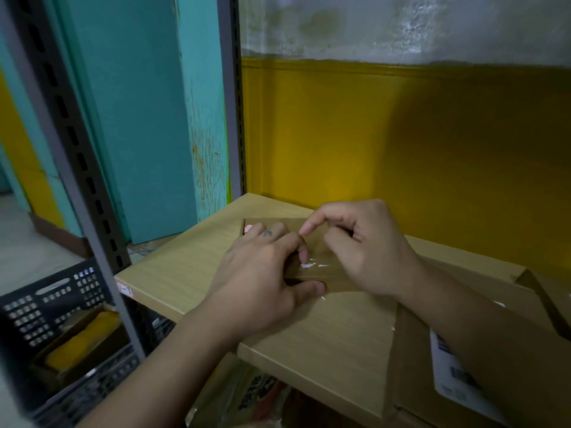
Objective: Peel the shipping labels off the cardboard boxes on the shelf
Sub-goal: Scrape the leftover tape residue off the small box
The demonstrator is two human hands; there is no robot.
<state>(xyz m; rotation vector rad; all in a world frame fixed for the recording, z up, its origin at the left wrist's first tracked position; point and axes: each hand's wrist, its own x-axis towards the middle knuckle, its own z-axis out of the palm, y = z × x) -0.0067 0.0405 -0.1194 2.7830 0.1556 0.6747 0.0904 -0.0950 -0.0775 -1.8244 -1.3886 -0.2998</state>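
While my left hand (262, 273) grips the box (275, 223), my right hand (364, 251), pinch unclear, curls over the thin, likely tear-prone label (312, 266), best lifted at a corner.

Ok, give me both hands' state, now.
Left hand: grips the small cardboard box.
Right hand: fingers curled over it; hold cannot be told.

The shelf (173, 273) is a pale wood-grain board set between grey slotted uprights (230, 118). Two things lie flat on it: a small cardboard box (272, 223) near the middle and, just beside it on the right, a larger cardboard box (411, 366) bearing a white label (454, 375).
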